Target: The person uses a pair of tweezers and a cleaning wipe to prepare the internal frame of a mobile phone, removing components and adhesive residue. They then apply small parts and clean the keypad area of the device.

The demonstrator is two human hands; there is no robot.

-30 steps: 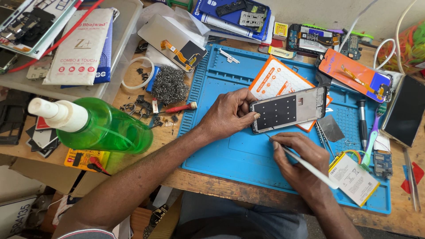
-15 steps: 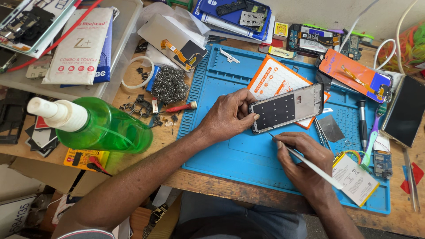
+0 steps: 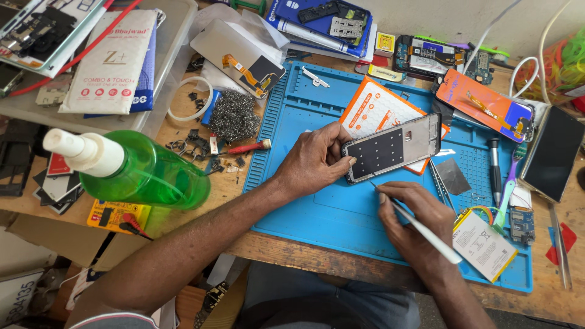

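The left hand (image 3: 317, 161) fingers clasp the phone frame (image 3: 393, 148) end, while the right hand (image 3: 411, 210) fingers pinch a white-handled tool (image 3: 420, 228), its tip touching the frame's lower edge.

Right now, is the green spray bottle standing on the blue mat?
No, the green spray bottle sits on the wooden bench left of the blue mat, off its edge.

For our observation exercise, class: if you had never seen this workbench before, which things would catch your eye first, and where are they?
First, the two hands at the centre: the left hand steadies a phone frame over the blue work mat, while the right hand holds a thin white tool whose tip meets the frame's lower edge. Next, the bright green spray bottle lying on its side at the left.
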